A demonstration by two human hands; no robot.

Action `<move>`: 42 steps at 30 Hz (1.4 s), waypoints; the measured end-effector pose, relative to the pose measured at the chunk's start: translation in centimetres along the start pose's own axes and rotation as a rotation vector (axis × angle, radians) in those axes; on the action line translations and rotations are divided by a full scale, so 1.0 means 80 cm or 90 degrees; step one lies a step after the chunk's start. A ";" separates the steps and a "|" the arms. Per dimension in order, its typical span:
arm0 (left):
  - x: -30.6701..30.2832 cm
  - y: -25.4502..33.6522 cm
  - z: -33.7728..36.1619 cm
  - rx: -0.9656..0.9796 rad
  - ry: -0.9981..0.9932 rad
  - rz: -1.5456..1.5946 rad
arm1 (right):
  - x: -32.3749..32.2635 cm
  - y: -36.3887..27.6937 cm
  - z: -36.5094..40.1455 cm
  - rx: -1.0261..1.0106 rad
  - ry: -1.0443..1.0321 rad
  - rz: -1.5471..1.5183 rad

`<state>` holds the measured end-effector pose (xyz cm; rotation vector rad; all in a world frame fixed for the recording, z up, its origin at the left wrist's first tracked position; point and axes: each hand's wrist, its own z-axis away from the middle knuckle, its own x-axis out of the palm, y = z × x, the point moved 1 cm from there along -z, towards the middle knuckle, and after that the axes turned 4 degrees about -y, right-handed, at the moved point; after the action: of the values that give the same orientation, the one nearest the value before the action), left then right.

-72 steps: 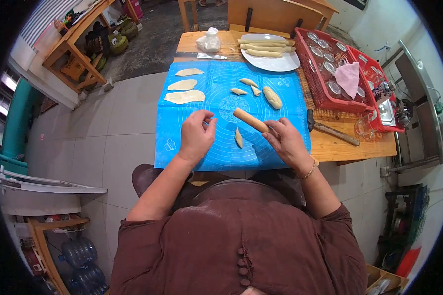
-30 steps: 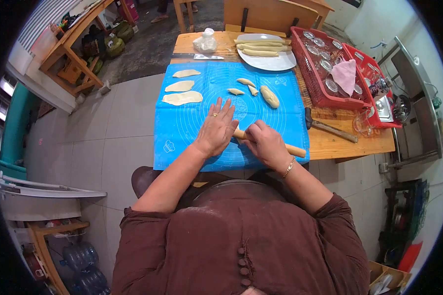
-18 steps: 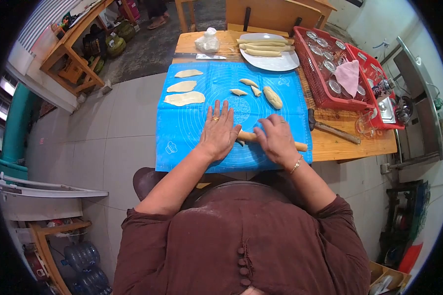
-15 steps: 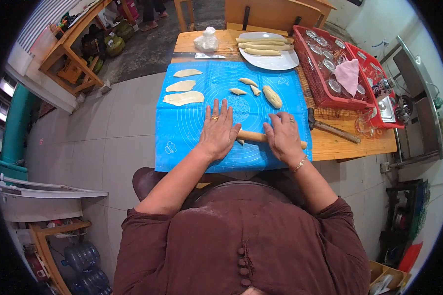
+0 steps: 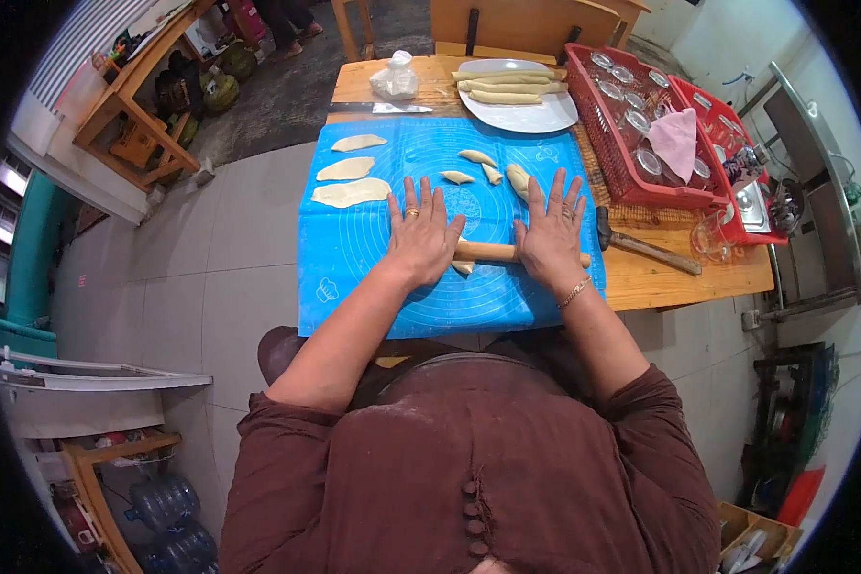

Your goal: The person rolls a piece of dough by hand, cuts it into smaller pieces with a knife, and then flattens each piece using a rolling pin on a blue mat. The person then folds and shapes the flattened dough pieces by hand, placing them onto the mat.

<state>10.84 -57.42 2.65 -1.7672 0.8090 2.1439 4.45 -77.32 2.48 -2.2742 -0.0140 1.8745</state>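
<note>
A wooden rolling pin lies crosswise on the blue mat. On its left end rests my left hand, palm down with fingers spread. My right hand lies flat over the right part of the pin, its fingers also spread. A small dough piece shows under the pin between my hands. Beyond my right fingertips is a thicker dough lump, partly covered by them. Small dough pieces sit near the mat's middle. Flattened dough strips lie at the left.
At the back are a knife, a plastic bag and a white plate with long dough rolls. A hammer lies right of the mat, near a red basket of glasses. A person's legs show at the back left.
My right hand has gone from curled to flat, its fingers now stretched forward. The rolling pin has shifted slightly away from me, and more of the dough under it shows.
</note>
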 end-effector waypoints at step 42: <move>-0.014 0.009 0.055 0.064 -0.069 0.012 | 0.000 -0.004 0.041 -0.021 -0.014 0.040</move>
<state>7.12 -55.34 4.40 -1.5855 0.8925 2.1500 1.33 -76.53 1.92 -2.3022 0.0234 1.9437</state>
